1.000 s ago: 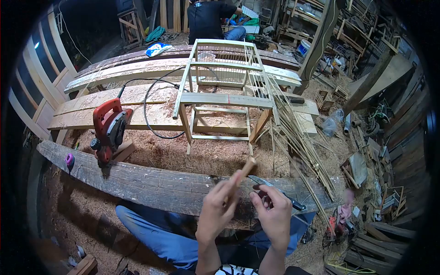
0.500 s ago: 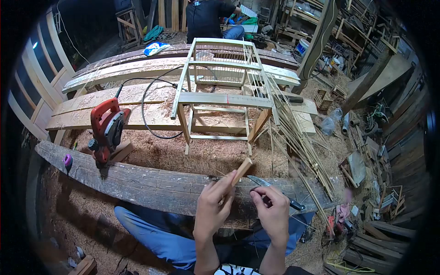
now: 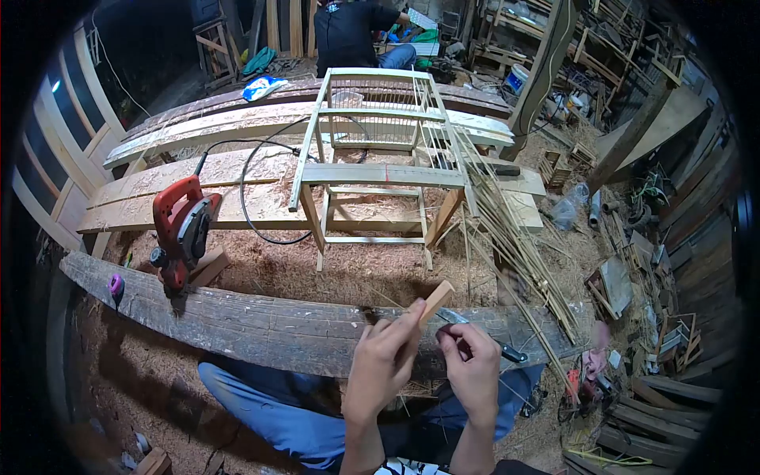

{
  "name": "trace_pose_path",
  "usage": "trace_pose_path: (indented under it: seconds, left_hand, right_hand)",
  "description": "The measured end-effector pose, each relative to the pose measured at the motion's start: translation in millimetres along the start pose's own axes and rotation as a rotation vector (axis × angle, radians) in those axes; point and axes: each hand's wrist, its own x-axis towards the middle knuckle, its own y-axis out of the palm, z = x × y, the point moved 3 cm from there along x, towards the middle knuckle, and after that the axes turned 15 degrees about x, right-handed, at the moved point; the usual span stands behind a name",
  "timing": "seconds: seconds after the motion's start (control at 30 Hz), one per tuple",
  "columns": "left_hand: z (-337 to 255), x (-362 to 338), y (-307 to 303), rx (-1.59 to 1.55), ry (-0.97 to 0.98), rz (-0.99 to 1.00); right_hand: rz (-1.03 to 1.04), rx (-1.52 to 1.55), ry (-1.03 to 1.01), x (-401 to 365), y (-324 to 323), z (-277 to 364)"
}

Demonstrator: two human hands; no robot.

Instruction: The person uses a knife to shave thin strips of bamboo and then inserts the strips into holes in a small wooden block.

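Note:
My left hand (image 3: 386, 360) is closed around a short wooden block (image 3: 438, 299), whose pale end sticks out past the fingers, up and to the right. Beside it, the thumb and fingers of my right hand (image 3: 470, 364) are pinched together; what they hold, if anything, is too small to make out. A knife (image 3: 514, 354) with a black handle lies on the worn wooden plank (image 3: 261, 324), partly hidden behind my right hand. A thin strip shows near the left fingertips.
Beyond the plank stands a slatted wooden frame (image 3: 384, 174). Left of it are a red power planer (image 3: 180, 229), its cable, and a purple object (image 3: 115, 284). Bamboo strips (image 3: 522, 261) lean at the right. Shavings cover the ground. A person (image 3: 348, 36) sits at the back.
My left hand has moved slightly right and up with the wooden block, bringing it closer to the knife blade. My right hand stays almost in place.

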Motion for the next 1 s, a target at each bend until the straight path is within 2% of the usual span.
trace_pose_path:
  seconds: [0.17, 0.37, 0.43, 0.57, 0.83, 0.97, 1.0]
  left_hand:
    - [3.8, -0.8, 1.9, -0.069, 0.021, -0.002]
    - [-4.8, -1.7, -3.8, 0.012, 0.015, 0.074]
    - [-6.5, -1.9, -4.2, -0.002, 0.072, 0.031]
    - [-10.5, -3.6, -2.5, -0.012, 0.048, 0.039]
    - [-25.4, -4.7, -2.2, 0.119, 0.113, 0.036]
    - [-15.0, -6.3, 8.9, 0.037, 0.136, 0.008]
    - [-9.8, -6.8, 10.8, 0.009, 0.077, -0.003]
  right_hand:
    - [-0.007, -0.003, -0.026, -1.1, -2.1, 8.2]
    - [-0.046, 0.019, -0.036, -6.7, -0.7, 8.2]
    - [-0.066, 0.010, -0.073, -7.5, -0.6, 7.0]
    - [-0.076, 0.079, -0.044, -9.3, -0.1, 7.2]
    - [-0.106, 0.144, -0.045, -12.3, -0.8, 6.7]
    - [-0.002, -0.009, 0.027, -3.7, -11.0, -2.0]
    - [-0.009, -0.015, 0.023, -2.5, -11.4, 4.4]
